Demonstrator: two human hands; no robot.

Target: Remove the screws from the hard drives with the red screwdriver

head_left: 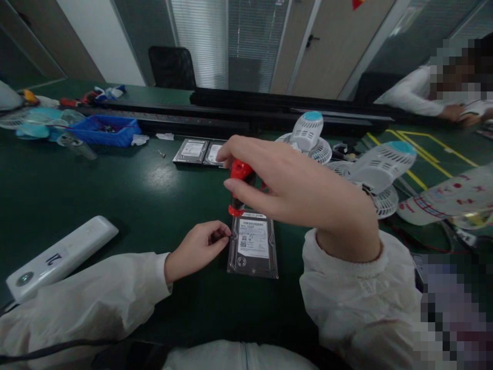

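Note:
A silver hard drive [253,245] with a white label lies flat on the green table [146,190] in front of me. My right hand [292,190] is wrapped round the red handle of a screwdriver [238,180], held upright over the drive's far left corner. My left hand [198,246] rests on the table with its fingertips pinched against the drive's left edge; what they pinch is too small to make out.
Two more hard drives [198,152] lie farther back. A white device [57,257] marked 21 sits at left, a blue bin [103,130] at far left. White fan parts [370,169] crowd the right. Another person's arm [416,97] rests at far right.

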